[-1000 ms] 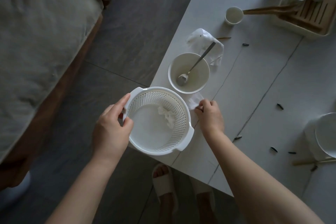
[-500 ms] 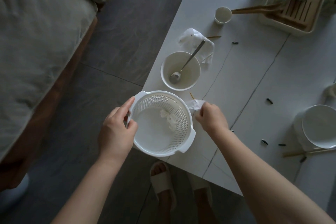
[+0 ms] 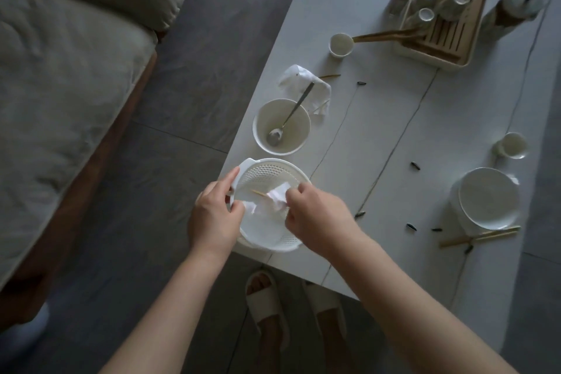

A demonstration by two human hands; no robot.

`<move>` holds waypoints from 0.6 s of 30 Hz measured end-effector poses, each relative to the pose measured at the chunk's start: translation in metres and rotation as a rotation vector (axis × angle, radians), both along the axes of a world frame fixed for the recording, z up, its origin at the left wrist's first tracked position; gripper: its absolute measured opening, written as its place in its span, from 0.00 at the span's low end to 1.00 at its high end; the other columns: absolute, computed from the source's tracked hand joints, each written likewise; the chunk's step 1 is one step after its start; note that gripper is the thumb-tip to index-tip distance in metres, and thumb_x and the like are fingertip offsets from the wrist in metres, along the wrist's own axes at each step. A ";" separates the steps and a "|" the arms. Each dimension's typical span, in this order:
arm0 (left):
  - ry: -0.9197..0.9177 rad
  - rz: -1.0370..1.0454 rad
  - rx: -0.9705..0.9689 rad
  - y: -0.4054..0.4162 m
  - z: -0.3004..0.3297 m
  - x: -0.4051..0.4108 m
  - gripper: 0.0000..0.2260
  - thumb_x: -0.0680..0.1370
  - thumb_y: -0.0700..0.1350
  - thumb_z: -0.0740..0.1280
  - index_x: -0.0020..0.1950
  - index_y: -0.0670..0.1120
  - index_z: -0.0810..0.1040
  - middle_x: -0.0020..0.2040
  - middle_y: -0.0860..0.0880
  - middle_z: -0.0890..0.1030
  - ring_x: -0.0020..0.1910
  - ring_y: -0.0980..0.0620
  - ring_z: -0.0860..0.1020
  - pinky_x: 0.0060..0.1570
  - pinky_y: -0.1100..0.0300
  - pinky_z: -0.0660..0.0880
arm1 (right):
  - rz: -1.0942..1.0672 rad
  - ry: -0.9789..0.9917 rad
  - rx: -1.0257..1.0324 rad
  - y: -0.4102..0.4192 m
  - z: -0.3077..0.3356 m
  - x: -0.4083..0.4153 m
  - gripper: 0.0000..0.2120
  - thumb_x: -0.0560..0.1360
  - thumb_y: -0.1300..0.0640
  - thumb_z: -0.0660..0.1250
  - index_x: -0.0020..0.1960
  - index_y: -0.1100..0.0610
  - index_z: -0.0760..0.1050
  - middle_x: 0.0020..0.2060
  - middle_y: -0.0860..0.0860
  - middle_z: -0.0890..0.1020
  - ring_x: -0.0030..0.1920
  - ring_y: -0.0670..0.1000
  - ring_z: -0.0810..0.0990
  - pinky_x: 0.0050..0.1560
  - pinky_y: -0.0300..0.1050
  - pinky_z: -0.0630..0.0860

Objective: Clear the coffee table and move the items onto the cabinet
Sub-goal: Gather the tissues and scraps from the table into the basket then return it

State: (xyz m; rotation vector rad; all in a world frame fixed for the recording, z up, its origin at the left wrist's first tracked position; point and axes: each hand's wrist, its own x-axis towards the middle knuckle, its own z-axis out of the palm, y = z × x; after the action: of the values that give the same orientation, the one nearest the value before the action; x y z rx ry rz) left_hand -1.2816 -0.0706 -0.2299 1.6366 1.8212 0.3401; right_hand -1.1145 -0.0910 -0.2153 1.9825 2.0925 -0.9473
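- Your left hand point(image 3: 214, 217): closed on the rim of the round white perforated plastic colander basket point(image 3: 267, 174), thumb inside, fingers over the side handle.
- Your right hand point(image 3: 315, 217): over the basket, fingertips pinched on a crumpled white paper tissue point(image 3: 278, 195); a thin wooden toothpick point(image 3: 260, 193) sticks out beside the tissue.
- Basket: at the near left corner of the pale grey rectangular coffee table point(image 3: 364, 136), partly overhanging the left edge; a second scrap of white tissue point(image 3: 250, 208) lies inside it.
- Round cream ceramic bowl point(image 3: 281, 126): just beyond the basket along the left edge, with a metal spoon point(image 3: 287, 118) leaning in it.
- Crumpled white napkin point(image 3: 303, 85): behind the bowl, under the spoon's handle.
- Small white cup point(image 3: 341, 44): farther along, near the left edge.
- Slatted wooden tea tray point(image 3: 440, 39): far end, carrying several small cups.
- Round white plate point(image 3: 488, 197): near the right edge, with wooden chopsticks point(image 3: 479, 237) just in front of it.
- Small pale cup point(image 3: 511, 146): beyond the plate.
- Dark seeds point(image 3: 414, 164): scattered across the middle of the table.
- Your feet in pale slippers point(image 3: 267, 304): on the grey floor at the near edge.
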 end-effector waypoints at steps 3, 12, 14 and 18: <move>-0.011 -0.031 0.005 -0.004 0.000 0.007 0.26 0.71 0.33 0.66 0.68 0.51 0.73 0.51 0.47 0.78 0.47 0.46 0.77 0.48 0.51 0.76 | 0.127 -0.033 -0.074 -0.008 -0.012 -0.018 0.07 0.75 0.64 0.62 0.53 0.63 0.71 0.43 0.56 0.71 0.35 0.57 0.69 0.33 0.47 0.68; 0.006 -0.101 -0.049 -0.011 0.001 0.025 0.27 0.72 0.34 0.65 0.68 0.55 0.72 0.49 0.55 0.75 0.43 0.52 0.76 0.41 0.60 0.70 | -0.278 0.107 0.144 -0.062 -0.026 0.058 0.12 0.80 0.54 0.58 0.56 0.58 0.75 0.50 0.53 0.78 0.42 0.57 0.79 0.41 0.53 0.78; -0.009 -0.127 -0.061 -0.011 0.001 0.030 0.27 0.73 0.35 0.65 0.68 0.55 0.71 0.49 0.55 0.74 0.42 0.53 0.76 0.40 0.60 0.71 | -0.444 0.065 0.079 -0.078 -0.041 0.091 0.11 0.79 0.55 0.58 0.57 0.57 0.75 0.51 0.54 0.79 0.46 0.57 0.78 0.44 0.51 0.76; -0.032 -0.190 -0.059 -0.008 -0.006 0.048 0.27 0.73 0.35 0.65 0.68 0.56 0.71 0.49 0.54 0.75 0.43 0.53 0.76 0.41 0.58 0.72 | -0.674 -0.077 -0.127 -0.110 -0.080 0.148 0.14 0.79 0.55 0.58 0.63 0.55 0.72 0.59 0.54 0.76 0.55 0.57 0.76 0.48 0.48 0.74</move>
State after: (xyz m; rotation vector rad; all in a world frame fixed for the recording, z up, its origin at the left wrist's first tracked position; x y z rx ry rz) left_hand -1.2337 -0.0788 -0.2358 1.7357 1.6215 0.2251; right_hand -0.9662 -0.2011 -0.2952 2.6459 1.2804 -1.0257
